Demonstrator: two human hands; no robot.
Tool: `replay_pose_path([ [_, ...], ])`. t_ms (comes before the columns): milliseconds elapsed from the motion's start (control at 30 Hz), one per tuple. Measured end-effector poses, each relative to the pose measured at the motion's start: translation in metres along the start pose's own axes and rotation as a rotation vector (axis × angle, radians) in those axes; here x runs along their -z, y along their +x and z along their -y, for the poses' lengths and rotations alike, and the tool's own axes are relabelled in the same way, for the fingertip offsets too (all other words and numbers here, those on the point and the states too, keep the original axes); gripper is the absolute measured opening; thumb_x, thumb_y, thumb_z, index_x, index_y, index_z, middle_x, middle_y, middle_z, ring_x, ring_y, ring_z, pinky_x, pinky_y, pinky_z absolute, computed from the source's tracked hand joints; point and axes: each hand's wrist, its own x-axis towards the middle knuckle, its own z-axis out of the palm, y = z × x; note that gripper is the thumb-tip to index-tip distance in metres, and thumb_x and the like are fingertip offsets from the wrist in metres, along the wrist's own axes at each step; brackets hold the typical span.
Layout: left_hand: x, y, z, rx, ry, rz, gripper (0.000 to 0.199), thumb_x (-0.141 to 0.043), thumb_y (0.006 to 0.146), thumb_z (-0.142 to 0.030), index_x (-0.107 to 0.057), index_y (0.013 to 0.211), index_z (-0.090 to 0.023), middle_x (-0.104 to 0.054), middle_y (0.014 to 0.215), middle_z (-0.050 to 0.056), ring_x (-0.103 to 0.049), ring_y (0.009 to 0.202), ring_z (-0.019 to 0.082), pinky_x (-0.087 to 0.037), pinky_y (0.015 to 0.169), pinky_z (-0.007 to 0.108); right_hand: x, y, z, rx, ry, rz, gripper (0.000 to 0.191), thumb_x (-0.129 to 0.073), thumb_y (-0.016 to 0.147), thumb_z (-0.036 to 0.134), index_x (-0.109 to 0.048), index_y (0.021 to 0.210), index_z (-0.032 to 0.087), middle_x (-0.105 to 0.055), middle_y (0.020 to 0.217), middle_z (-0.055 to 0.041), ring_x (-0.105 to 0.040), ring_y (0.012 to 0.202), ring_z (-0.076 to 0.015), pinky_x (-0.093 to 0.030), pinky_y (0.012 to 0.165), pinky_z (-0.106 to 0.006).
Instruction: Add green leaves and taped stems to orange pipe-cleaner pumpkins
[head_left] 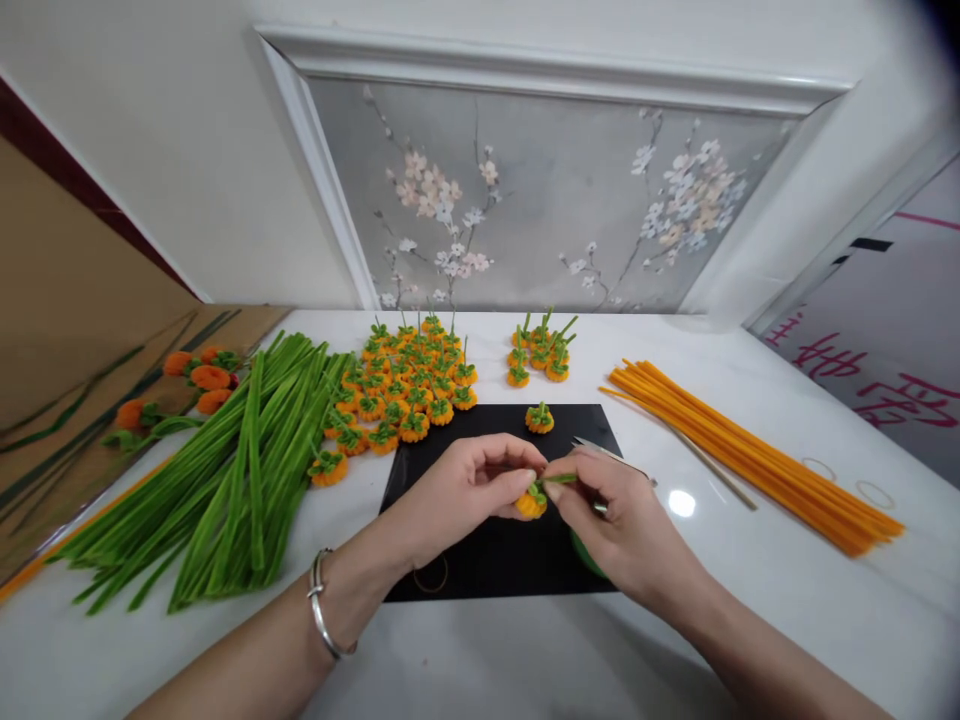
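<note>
My left hand (pixel 480 490) pinches a small orange pumpkin (pixel 531 506) made of fuzzy pipe cleaner, with green leaves on top. The fingertips of my right hand (pixel 619 510) are closed on its green pipe-cleaner stem (pixel 559 479), which points right. Metal blades of scissors (pixel 611 452) stick out beyond my right hand, and something green (pixel 587 556) shows below it; whether the hand holds the scissors I cannot tell. Both hands are above a black mat (pixel 495 570). One finished-looking pumpkin (pixel 539 418) sits on the mat's far edge.
Many similar pumpkins (pixel 415 425) stand left of the mat, and a smaller group (pixel 540 350) behind it. Green pipe cleaners (pixel 225 470) lie left, orange ones (pixel 757 455) right, beside a thin stick (pixel 716 465). Orange flowers (pixel 210 377) lie far left. A wall panel (pixel 525 200) closes the back.
</note>
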Motion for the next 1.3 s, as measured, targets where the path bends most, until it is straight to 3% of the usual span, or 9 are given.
replay_pose_path([
  [133, 0.0, 0.002, 0.004, -0.125, 0.1, -0.024, 0.013, -0.061, 0.077, -0.015, -0.064, 0.089, -0.014, -0.061, 0.084, 0.003, -0.057, 0.076, 0.012, -0.048, 0.072, 0.025, -0.003, 0.0, -0.001, -0.09, -0.007, -0.023, 0.014, -0.053, 0.085, 0.022, -0.064, 0.079, 0.018, -0.054, 0.064, 0.0001, -0.048, 0.056, -0.0124, -0.038, 0.051, -0.023],
  [233, -0.003, 0.002, 0.01, -0.256, 0.233, -0.107, 0.013, -0.059, 0.075, -0.012, -0.066, 0.086, -0.014, -0.058, 0.094, 0.005, -0.057, 0.082, 0.013, -0.048, 0.071, 0.025, -0.004, 0.0, -0.003, -0.095, -0.007, -0.062, 0.012, -0.054, 0.084, 0.021, -0.064, 0.077, 0.019, -0.054, 0.063, 0.0007, -0.047, 0.053, -0.0117, -0.038, 0.049, -0.023],
  [433, -0.012, -0.001, 0.016, -0.374, 0.448, -0.226, 0.016, -0.052, 0.08, -0.012, -0.067, 0.086, -0.017, -0.054, 0.1, 0.005, -0.057, 0.081, 0.011, -0.049, 0.066, 0.021, -0.01, -0.004, -0.008, 0.2, -0.131, -0.229, 0.015, -0.051, 0.086, 0.013, -0.064, 0.083, 0.019, -0.062, 0.079, -0.0031, -0.056, 0.066, -0.0124, -0.046, 0.059, -0.023],
  [500, -0.013, -0.002, 0.015, -0.387, 0.456, -0.242, 0.015, -0.053, 0.081, -0.012, -0.067, 0.084, -0.017, -0.054, 0.099, 0.004, -0.057, 0.082, 0.011, -0.049, 0.066, 0.021, -0.012, -0.005, -0.009, 0.229, -0.176, -0.266, 0.012, -0.052, 0.086, 0.014, -0.062, 0.089, 0.018, -0.061, 0.078, -0.0029, -0.057, 0.067, -0.0126, -0.047, 0.062, -0.023],
  [600, -0.013, -0.002, 0.014, -0.396, 0.426, -0.262, 0.012, -0.054, 0.081, -0.014, -0.066, 0.083, -0.016, -0.053, 0.097, 0.004, -0.057, 0.083, 0.012, -0.05, 0.065, 0.02, -0.01, -0.005, -0.007, 0.078, -0.143, -0.281, 0.009, -0.057, 0.083, 0.02, -0.06, 0.092, 0.018, -0.055, 0.065, 0.0018, -0.051, 0.053, -0.0108, -0.044, 0.052, -0.021],
  [767, -0.015, -0.001, 0.016, -0.452, 0.47, -0.317, 0.013, -0.053, 0.083, -0.014, -0.066, 0.084, -0.016, -0.052, 0.097, 0.004, -0.057, 0.08, 0.01, -0.049, 0.062, 0.018, -0.002, 0.001, 0.001, -0.223, 0.143, -0.055, 0.016, -0.056, 0.083, 0.032, -0.061, 0.079, 0.018, -0.057, 0.063, 0.0014, -0.048, 0.052, -0.0111, -0.038, 0.047, -0.021],
  [1000, -0.016, -0.002, 0.02, -0.587, 0.626, -0.377, 0.022, -0.051, 0.082, -0.007, -0.063, 0.098, -0.016, -0.051, 0.099, 0.005, -0.056, 0.084, 0.011, -0.05, 0.066, 0.02, 0.001, 0.003, 0.003, -0.199, 0.226, -0.007, 0.017, -0.057, 0.082, 0.028, -0.069, 0.084, 0.017, -0.058, 0.067, 0.0006, -0.046, 0.059, -0.0118, -0.038, 0.054, -0.022],
  [1133, -0.016, -0.001, 0.021, -0.708, 0.722, -0.388, 0.02, -0.05, 0.082, -0.003, -0.063, 0.092, -0.015, -0.05, 0.096, 0.005, -0.055, 0.088, 0.012, -0.05, 0.075, 0.024, -0.002, 0.002, -0.001, -0.212, 0.239, 0.01, 0.02, -0.057, 0.082, 0.031, -0.07, 0.087, 0.017, -0.059, 0.069, -0.0001, -0.046, 0.059, -0.0122, -0.038, 0.054, -0.023],
  [1300, -0.018, -0.001, 0.021, -0.737, 0.76, -0.433, 0.016, -0.05, 0.083, -0.003, -0.061, 0.088, -0.014, -0.05, 0.094, 0.006, -0.054, 0.088, 0.013, -0.051, 0.076, 0.026, -0.007, -0.002, -0.002, -0.248, 0.223, -0.048, 0.02, -0.058, 0.081, 0.034, -0.068, 0.082, 0.016, -0.06, 0.067, -0.001, -0.045, 0.058, -0.0127, -0.037, 0.052, -0.024],
])
